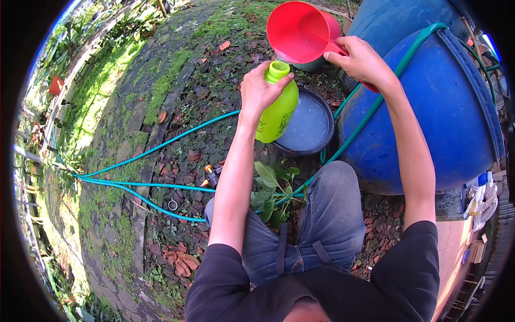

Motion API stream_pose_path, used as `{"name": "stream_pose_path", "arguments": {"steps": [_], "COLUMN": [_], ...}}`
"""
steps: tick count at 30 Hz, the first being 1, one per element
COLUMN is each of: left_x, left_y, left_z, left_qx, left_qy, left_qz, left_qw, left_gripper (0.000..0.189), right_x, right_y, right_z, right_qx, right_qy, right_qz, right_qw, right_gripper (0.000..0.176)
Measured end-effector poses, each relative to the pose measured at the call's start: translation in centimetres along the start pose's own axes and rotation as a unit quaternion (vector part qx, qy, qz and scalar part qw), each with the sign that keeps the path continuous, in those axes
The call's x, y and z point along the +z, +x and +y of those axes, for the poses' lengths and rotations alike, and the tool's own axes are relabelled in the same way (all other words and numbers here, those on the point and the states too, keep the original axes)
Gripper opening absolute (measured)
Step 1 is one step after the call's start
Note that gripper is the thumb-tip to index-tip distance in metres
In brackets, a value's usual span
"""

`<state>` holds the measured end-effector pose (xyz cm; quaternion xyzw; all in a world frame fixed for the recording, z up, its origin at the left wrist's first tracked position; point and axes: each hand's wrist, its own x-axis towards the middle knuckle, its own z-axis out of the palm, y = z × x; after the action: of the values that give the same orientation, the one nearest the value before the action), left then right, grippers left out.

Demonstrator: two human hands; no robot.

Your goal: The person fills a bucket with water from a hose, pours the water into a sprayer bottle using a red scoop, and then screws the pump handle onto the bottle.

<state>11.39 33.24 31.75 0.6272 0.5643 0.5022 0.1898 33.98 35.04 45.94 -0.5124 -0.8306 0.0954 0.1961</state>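
My left hand is wrapped round the upper part of a lime-green plastic bottle, whose uncapped mouth faces up. In my right hand is the handle of a red water dipper. The dipper tilts over the bottle, its lip just above the neck, with clear water at the lip. Below and beside the bottle stands a dark round bucket of cloudy, greyish water, partly covered by the bottle.
A large blue barrel stands at my right, with a green hose draped over it and running left across the mossy, rubble-strewn ground. Before my knees are a leafy plant, a black-and-orange sprayer part and a small ring.
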Motion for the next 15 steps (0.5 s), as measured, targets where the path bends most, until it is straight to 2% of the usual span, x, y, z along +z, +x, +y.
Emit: {"name": "stream_pose_path", "arguments": {"steps": [15], "left_x": [0.05], "left_y": [0.12], "left_z": [-0.01], "left_qx": [0.000], "left_qy": [0.004], "left_qz": [-0.005], "left_qw": [1.000], "left_gripper": [0.053], "right_x": [0.45], "right_y": [-0.03], "right_z": [-0.03], "right_qx": [-0.040], "right_qy": [-0.040], "right_qz": [0.038], "right_qw": [0.998], "right_gripper": [0.040]}}
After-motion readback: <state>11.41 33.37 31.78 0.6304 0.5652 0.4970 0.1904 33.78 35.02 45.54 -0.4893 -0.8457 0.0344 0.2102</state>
